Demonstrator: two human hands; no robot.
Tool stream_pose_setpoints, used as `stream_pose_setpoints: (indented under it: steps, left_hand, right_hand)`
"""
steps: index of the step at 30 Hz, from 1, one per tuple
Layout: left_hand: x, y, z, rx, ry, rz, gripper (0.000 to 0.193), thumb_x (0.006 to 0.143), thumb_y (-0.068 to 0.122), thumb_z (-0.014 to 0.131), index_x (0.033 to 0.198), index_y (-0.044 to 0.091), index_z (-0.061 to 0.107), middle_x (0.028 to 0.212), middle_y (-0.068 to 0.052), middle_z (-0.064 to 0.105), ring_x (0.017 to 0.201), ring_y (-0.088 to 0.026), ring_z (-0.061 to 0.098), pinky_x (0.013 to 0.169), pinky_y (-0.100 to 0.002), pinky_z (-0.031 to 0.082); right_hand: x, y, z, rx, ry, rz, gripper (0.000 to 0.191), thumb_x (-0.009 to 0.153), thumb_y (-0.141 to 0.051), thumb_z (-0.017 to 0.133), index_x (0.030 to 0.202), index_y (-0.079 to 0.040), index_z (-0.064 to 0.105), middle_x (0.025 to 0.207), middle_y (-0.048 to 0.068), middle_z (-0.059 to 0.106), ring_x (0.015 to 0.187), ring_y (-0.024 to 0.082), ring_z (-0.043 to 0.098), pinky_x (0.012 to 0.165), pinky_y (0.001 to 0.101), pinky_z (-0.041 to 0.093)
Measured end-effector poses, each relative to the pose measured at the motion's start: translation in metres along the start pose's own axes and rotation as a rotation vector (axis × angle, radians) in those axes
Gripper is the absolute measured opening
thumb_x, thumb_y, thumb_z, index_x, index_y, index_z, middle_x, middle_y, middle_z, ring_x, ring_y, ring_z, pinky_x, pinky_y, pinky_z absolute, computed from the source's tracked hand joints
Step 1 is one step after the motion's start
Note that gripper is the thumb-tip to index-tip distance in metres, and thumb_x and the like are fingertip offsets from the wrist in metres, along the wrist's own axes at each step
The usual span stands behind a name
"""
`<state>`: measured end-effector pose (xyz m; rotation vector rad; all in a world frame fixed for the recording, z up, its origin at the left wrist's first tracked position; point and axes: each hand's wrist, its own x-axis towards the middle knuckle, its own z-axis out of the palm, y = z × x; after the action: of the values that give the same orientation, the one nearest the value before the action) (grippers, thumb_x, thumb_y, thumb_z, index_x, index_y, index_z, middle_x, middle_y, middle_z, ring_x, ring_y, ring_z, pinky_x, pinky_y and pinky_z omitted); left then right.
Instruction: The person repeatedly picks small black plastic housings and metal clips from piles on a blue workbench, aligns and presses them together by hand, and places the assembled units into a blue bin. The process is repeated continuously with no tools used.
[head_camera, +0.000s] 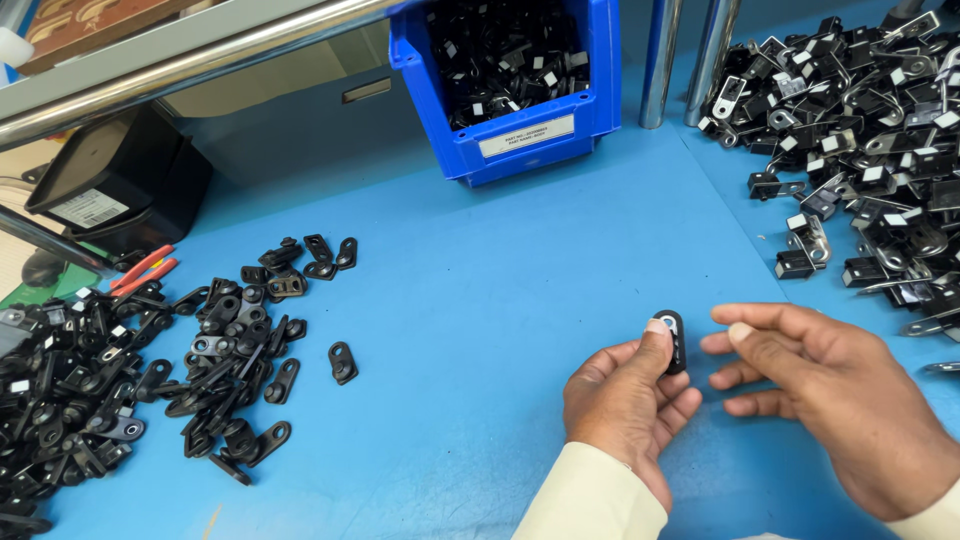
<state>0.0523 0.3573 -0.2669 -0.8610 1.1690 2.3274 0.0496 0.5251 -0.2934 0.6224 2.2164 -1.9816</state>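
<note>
Progress: judging by the heaps, the sorting looks partly done; a good many pieces lie handled on the worktop, a great many wait, and one is in my fingers now.
Left hand: my left hand (628, 400) pinches a small black oval clip (673, 341) between thumb and fingers, held upright just above the worktop near its front edge, right of centre.
Right hand: my right hand (830, 395) holds nothing; its fingers are loosely extended and close together, pointing at the clip, near it but apart from it.
Left heap: flat black clips (240, 350) are scattered toward the worktop's left side; a denser dark heap (55, 400) sits at the left edge; one stray clip (343, 362) lies apart from them.
Right heap: black and silver bracket parts (870, 160) are piled at the back right corner, spilling along the right edge.
Bin: a blue bin (520, 130) stands at the back edge, centre, loaded with more black parts; I judge much stock is left.
Tools: red-handled pliers (142, 270) lie beside the left heap, untouched.
Surface: a smooth blue worktop (480, 300), matte.
Room: two shiny metal posts (690, 60) rise at the back; a steel rail (180, 70) runs over the back left; a black device (120, 180) sits beneath it.
</note>
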Motion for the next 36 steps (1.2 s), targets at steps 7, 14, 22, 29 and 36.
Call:
stream_pose_setpoints:
  steps: [7, 14, 22, 29, 36]
  left_hand:
    - [0.017, -0.004, -0.007, 0.250, -0.098, 0.236, 0.037, 0.086, 0.021, 0.078, 0.116, 0.002, 0.067, 0.102, -0.008, 0.072, 0.087, -0.013, 0.071, 0.075, -0.025, 0.061]
    - [0.004, 0.012, -0.013, 0.655, -0.010, 0.401, 0.041, 0.081, 0.007, 0.076, 0.121, 0.010, 0.065, 0.106, -0.005, 0.073, 0.085, -0.011, 0.071, 0.073, -0.027, 0.062]
    - [0.005, 0.031, -0.015, 0.763, 0.094, 0.598, 0.019, 0.083, 0.001, 0.074, 0.101, 0.004, 0.074, 0.104, -0.003, 0.072, 0.077, -0.013, 0.073, 0.068, -0.027, 0.062]
    - [0.018, 0.048, -0.043, 0.817, 0.140, 0.525, 0.014, 0.086, 0.011, 0.080, 0.098, 0.005, 0.079, 0.093, -0.012, 0.079, 0.074, -0.014, 0.072, 0.069, -0.030, 0.059]
    - [0.015, 0.074, -0.111, 0.510, 0.200, 0.467, 0.031, 0.085, 0.007, 0.071, 0.115, 0.012, 0.073, 0.101, 0.002, 0.075, 0.070, -0.009, 0.070, 0.064, -0.027, 0.062]
  right_hand:
    - [0.022, -0.007, 0.010, 0.106, -0.149, -0.009, 0.037, 0.102, -0.015, 0.062, 0.133, 0.005, 0.064, 0.109, 0.020, 0.074, 0.090, 0.026, 0.070, 0.081, 0.0387, 0.059]
    - [0.021, -0.014, 0.029, 0.145, -0.011, 0.134, 0.031, 0.104, -0.014, 0.056, 0.128, 0.005, 0.061, 0.109, 0.020, 0.070, 0.099, 0.028, 0.069, 0.091, 0.0410, 0.057]
    - [0.023, -0.020, 0.044, 0.129, -0.037, 0.148, 0.030, 0.105, -0.013, 0.056, 0.127, 0.006, 0.061, 0.107, 0.022, 0.070, 0.096, 0.029, 0.070, 0.088, 0.0409, 0.058]
    - [0.063, -0.020, 0.057, -0.079, -0.219, 0.138, 0.026, 0.102, -0.015, 0.065, 0.121, 0.003, 0.065, 0.096, 0.021, 0.073, 0.082, 0.028, 0.071, 0.074, 0.0402, 0.060]
    - [0.123, -0.137, 0.155, -0.106, -0.488, -0.428, 0.027, 0.087, -0.003, 0.067, 0.114, -0.007, 0.065, 0.095, 0.011, 0.071, 0.079, 0.021, 0.074, 0.071, 0.0378, 0.063]
